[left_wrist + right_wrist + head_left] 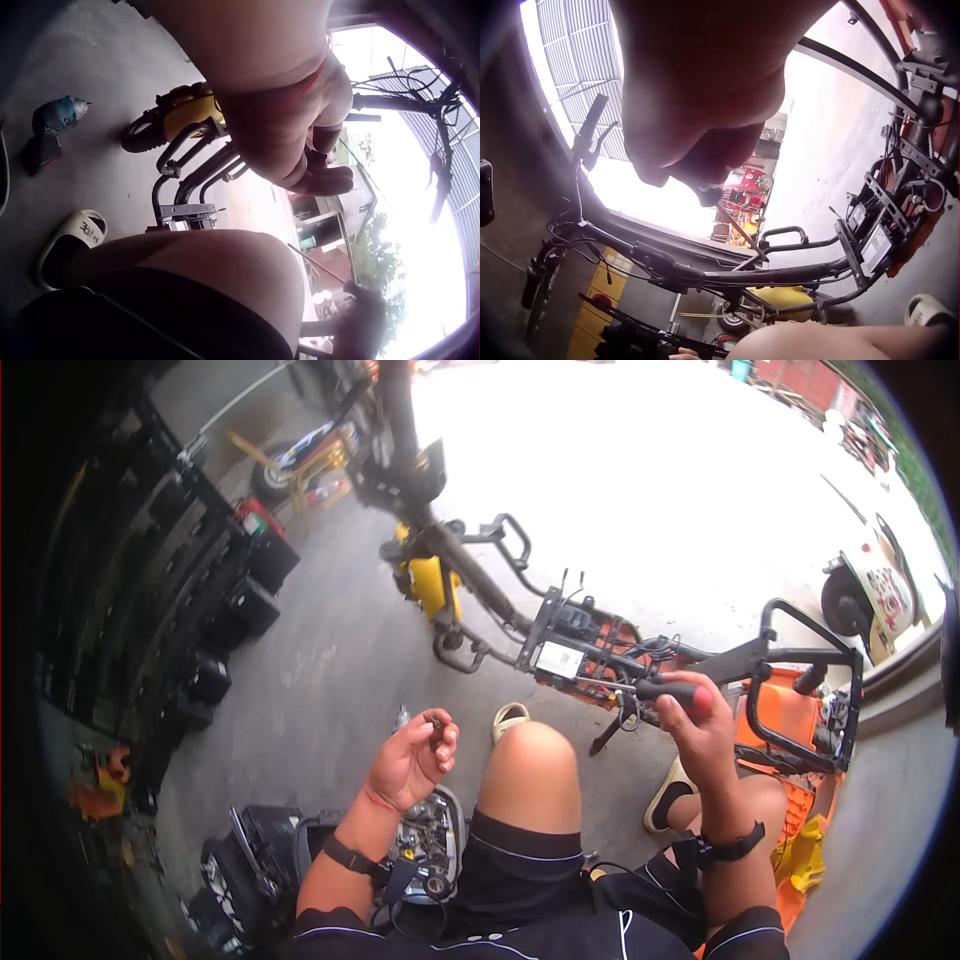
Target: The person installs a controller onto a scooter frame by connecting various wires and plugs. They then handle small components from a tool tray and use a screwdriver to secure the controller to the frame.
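Note:
My right hand (705, 745) grips a screwdriver (668, 692) by its black and red handle, raised above my right knee. Its thin metal shaft points left and overlaps the frame's battery tray in the head view. My left hand (412, 762) is held up left of my bent knee, palm turned inward. Between its curled fingers and thumb sits a small dark piece (436, 734), mostly hidden by the fingers; its kind cannot be made out. Ahead stands a stripped scooter frame (485, 588) of black tubes, with a white-labelled box (560, 659) and loose wires at its middle.
A blue cordless drill (61, 118) lies on the concrete floor. To my left are an open housing of mixed metal parts (425, 845) and a wheel (222, 880). Black boxes (245, 608) line the left side. Orange panels (775, 715) are at the right; a white scooter (880, 595) stands beyond.

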{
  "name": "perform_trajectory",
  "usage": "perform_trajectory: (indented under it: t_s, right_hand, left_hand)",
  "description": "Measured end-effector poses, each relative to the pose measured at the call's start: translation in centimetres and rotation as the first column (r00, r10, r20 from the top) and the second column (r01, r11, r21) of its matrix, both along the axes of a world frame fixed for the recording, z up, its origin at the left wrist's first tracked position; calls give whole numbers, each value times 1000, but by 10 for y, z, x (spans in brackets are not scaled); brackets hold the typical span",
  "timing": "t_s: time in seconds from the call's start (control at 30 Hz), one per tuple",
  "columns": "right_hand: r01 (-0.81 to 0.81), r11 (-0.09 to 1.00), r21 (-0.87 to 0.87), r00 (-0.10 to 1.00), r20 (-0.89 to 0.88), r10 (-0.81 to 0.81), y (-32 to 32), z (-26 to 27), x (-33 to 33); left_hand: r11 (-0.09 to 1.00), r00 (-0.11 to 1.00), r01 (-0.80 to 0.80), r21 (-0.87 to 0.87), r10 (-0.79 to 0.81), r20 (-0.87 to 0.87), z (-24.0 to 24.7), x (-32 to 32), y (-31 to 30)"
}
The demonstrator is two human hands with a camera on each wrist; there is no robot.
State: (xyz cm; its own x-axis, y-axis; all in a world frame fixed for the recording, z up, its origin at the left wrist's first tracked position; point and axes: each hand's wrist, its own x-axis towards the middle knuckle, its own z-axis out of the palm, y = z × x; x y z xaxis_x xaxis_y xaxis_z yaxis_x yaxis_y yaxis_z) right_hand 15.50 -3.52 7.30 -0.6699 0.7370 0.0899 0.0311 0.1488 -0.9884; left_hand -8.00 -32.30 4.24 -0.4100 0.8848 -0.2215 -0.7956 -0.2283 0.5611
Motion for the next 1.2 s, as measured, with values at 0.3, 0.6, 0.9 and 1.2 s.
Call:
perform_trajectory:
  t_s: [0.3, 0.6, 0.9, 1.2]
  right_hand:
    - [28, 879, -477, 911, -350, -219, 32, 5, 0]
    - [-224, 687, -692, 726, -588, -356, 62, 0, 1]
    - [-86, 719, -690, 765, -508, -396, 79, -8, -7]
    - [-24, 715, -699, 798, -445, -408, 76, -18, -26]
  left_hand:
    - [987, 990, 74, -141, -89, -111, 60, 11, 79]
    - [966, 922, 254, -47, -257, -288, 92, 39, 171]
    - [989, 986, 94, 115, -77, -147, 51, 59, 206]
    - [991, 987, 12, 135, 9, -158, 32, 41, 205]
